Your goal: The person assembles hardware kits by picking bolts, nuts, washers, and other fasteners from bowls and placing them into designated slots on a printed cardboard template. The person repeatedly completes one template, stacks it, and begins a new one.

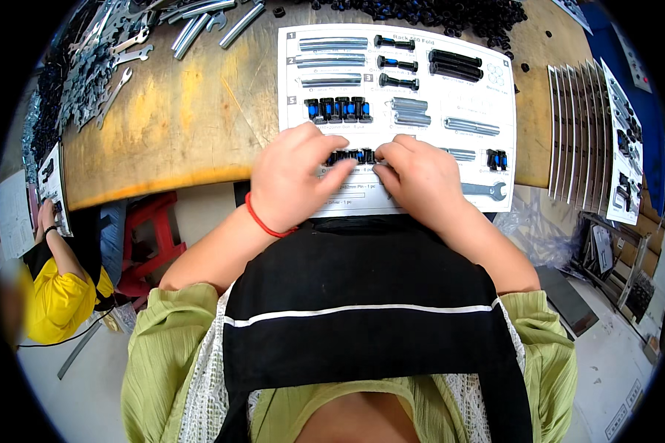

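A: Both hands down on the card (pixel 451 96) now, near edge of the surface (pixel 177 125).

B: Holding what?

A: Left hand (pixel 292 177) w/ fingers curled, tips pressing on a short row of black-and-blue bolts (pixel 351 156) low on the card. Right hand (pixel 421 181) butts in from the other side, fingertips pinched at the row's end. Hands nearly touching, bolts between them. Can't tell if either actually grips one; looks more like pressing them flat.

B: Why so close?

A: Prob. so the small bits stay lined up in their printed slot. Rest of the card's filled: silver rods (pixel 332 44) up top, a bigger bolt row (pixel 338 109) mid, a wrench (pixel 486 190) at the right.

B: Spares?

A: Loose wrenches (pixel 122 63) far left, black parts heap (pixel 436 13) at the back, finished cards stacked (pixel 591 133) on the right, all within reach.
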Tool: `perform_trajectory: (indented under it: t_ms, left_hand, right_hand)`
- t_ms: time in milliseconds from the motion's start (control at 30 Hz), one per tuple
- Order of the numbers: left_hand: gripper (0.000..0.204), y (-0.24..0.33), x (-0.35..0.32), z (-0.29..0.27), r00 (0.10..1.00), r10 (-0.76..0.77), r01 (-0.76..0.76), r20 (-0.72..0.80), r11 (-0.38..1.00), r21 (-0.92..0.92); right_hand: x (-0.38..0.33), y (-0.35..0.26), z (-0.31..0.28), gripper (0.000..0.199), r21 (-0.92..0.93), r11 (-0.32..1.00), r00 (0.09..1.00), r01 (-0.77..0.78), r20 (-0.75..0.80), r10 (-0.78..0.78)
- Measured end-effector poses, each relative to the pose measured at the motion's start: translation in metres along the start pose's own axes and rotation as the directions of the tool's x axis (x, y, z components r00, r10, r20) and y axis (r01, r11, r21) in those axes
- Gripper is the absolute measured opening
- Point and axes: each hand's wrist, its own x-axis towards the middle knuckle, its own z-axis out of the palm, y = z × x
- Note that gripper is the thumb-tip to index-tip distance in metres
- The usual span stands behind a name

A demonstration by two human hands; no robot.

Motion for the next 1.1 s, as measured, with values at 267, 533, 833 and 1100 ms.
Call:
perform_trajectory:
  t_ms: [267, 533, 833, 1100]
  left_hand:
    - [0.019, -0.072, 0.024, -0.032, 0.885, -0.432, 0.405, -0.176, 0.899, -0.168]
    - [0.016, -0.087, 0.049, -0.015, 0.854, -0.483, 0.486, -0.193, 0.873, -0.035]
    - [0.011, -0.092, 0.048, -0.012, 0.848, -0.457, 0.446, -0.270, 0.889, -0.104]
    - [0.010, -0.091, 0.046, -0.015, 0.848, -0.473, 0.467, -0.241, 0.880, -0.085]
  right_hand:
    - [0.042, 0.025, -0.065, 0.023, 0.022, 0.986, 0.986, -0.166, 0.013, 0.165]
    - [0.170, 0.062, -0.092, 0.033, -0.393, 0.912, 0.959, 0.114, -0.196, -0.204]
    - [0.283, 0.097, -0.023, 0.018, -0.422, 0.872, 0.963, -0.250, -0.198, 0.180]
    - [0.289, 0.094, -0.035, 0.014, -0.460, 0.855, 0.969, -0.240, -0.170, 0.180]
